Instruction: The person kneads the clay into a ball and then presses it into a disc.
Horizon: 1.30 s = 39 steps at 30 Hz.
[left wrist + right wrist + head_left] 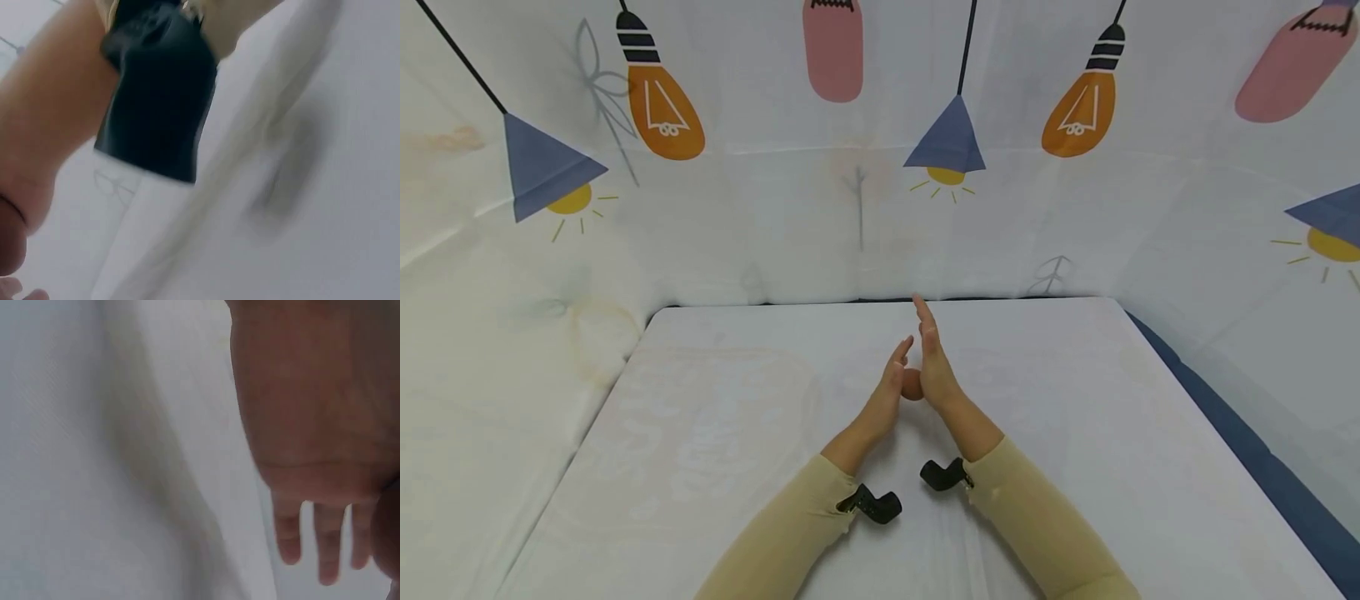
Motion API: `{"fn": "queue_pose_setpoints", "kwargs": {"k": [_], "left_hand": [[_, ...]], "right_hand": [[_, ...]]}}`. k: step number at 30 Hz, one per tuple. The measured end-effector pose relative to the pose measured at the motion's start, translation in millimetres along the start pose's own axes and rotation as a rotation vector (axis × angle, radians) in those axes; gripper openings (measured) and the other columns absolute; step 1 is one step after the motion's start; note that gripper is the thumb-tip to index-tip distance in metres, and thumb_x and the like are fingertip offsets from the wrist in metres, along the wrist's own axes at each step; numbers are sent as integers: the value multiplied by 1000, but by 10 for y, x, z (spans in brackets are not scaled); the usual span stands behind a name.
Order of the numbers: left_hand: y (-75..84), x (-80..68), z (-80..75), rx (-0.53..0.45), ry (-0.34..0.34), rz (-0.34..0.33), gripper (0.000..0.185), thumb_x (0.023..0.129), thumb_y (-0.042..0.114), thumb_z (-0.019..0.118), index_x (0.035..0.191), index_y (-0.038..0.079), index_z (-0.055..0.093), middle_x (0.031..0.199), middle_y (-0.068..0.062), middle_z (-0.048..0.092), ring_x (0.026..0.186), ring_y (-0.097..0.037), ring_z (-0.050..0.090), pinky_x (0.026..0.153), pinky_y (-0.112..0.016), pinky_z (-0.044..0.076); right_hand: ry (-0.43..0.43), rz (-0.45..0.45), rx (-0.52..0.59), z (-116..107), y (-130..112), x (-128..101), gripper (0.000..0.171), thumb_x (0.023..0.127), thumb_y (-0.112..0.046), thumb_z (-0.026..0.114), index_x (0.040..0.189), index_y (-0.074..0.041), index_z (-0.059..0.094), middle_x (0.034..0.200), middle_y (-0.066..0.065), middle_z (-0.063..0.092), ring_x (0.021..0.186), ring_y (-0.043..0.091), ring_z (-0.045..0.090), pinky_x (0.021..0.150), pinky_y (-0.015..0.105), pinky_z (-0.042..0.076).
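Observation:
A small reddish-brown ball sits between the two palms, low over the white table. My left hand touches it from the left, its fingers extended and leaning up to the right. From the other side the right hand presses against the ball with straight fingers pointing away from me. Part of the ball shows at the left edge of the left wrist view. In the right wrist view, the ball appears at the right edge, near straight, spread fingers.
A white-covered table lies under both arms. Behind it hangs a white cloth printed with lamps and bulbs. Each wrist carries a black camera mount, one left and one right. Dark blue fabric runs along the table's right side.

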<state>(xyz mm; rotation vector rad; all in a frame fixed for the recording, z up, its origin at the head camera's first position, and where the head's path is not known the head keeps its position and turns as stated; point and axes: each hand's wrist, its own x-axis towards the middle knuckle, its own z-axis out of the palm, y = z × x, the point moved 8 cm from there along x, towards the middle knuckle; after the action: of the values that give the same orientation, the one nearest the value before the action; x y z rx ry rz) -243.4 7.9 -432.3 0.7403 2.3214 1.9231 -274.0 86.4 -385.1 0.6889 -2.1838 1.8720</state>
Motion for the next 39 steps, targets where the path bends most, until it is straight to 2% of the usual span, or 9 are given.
{"fn": "queue_pose_setpoints", "kwargs": {"k": [3,7,10,13,16,21,26,33,39], "left_hand": [[86,-9,39,-12,-22,69,94,94,77,5,161,11,13,166,-13,12,147,-41,22,113,-64,22],[186,-12,35,-34,-9,157,96,94,77,7,160,8,13,166,-17,9,148,-40,21,114,-65,19],[250,-8,-5,-32,27,227,95,96,75,6,160,4,12,166,-19,7,150,-37,14,115,-65,13],[270,5,-69,-14,79,254,95,97,74,7,160,3,11,166,-18,5,153,-33,6,117,-63,8],[232,26,-144,-12,138,216,95,96,75,6,160,5,10,167,-15,3,153,-30,2,117,-64,6],[119,54,-259,-50,234,105,92,96,75,5,161,12,14,167,-11,4,153,-30,3,116,-64,5],[14,78,-328,-12,277,38,87,98,72,6,161,14,18,167,-12,7,153,-31,6,117,-64,8],[-27,77,-281,36,206,46,81,104,62,5,159,4,17,164,-20,15,151,-35,13,117,-60,15],[-19,42,-130,-35,77,5,74,105,59,3,161,12,13,166,-16,13,148,-42,21,114,-65,18]], "right_hand": [[37,50,66,-54,114,42,83,99,-72,11,162,-17,15,167,4,11,152,26,9,121,51,9],[5,175,126,-16,308,25,71,103,-64,9,162,-25,12,167,5,8,152,26,6,120,55,5],[-50,232,177,69,393,-12,76,100,-69,10,162,-25,11,167,7,7,153,27,5,118,59,3],[-99,240,264,173,395,-47,86,97,-76,15,162,-20,11,168,8,5,153,30,5,118,60,3],[-136,220,303,260,341,-86,89,96,-77,17,162,-18,10,168,7,5,152,33,9,119,59,6],[-164,168,268,323,200,-147,84,99,-73,13,162,-18,10,167,10,11,151,40,10,118,60,7],[-169,103,239,321,55,-152,89,97,-75,11,162,-14,8,166,15,13,151,38,10,117,63,7],[-137,54,128,221,-145,-79,91,94,-79,11,162,-17,9,166,7,15,152,26,12,119,57,9],[-62,44,57,100,-153,25,88,97,-76,13,162,-18,13,166,5,18,152,23,12,119,57,7]]}}
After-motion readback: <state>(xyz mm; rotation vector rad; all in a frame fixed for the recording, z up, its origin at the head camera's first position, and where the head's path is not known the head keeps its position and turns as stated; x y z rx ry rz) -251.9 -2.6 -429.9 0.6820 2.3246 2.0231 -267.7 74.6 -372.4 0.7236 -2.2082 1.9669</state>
